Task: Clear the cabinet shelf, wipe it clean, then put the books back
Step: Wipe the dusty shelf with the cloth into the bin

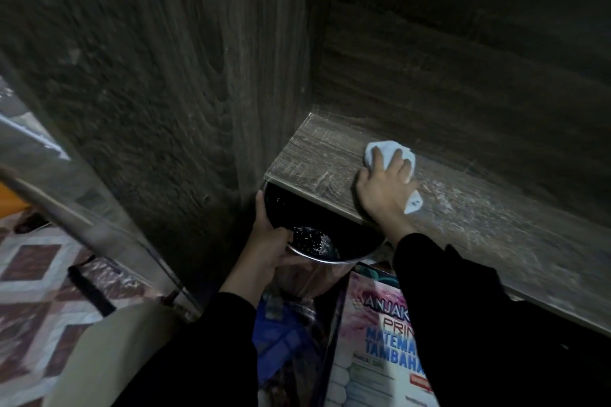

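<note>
Near the front edge of the brown wooden shelf (463, 208), the spread right hand (385, 185) presses a white cloth (380, 150); the left hand (267, 241) grips a steel bin (317, 261) beside a "TAMBAHA" book (373, 340).

Left hand (268, 241) grips a bin (330, 262) by its rim, thumb inside. Right hand (385, 183) presses a cloth (383, 146), fingers spread on top.

Head camera looks steeply down, close over the shelf (446, 208).

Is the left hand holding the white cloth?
No, the right hand presses the cloth on the shelf; the left hand grips a metal bin.
</note>
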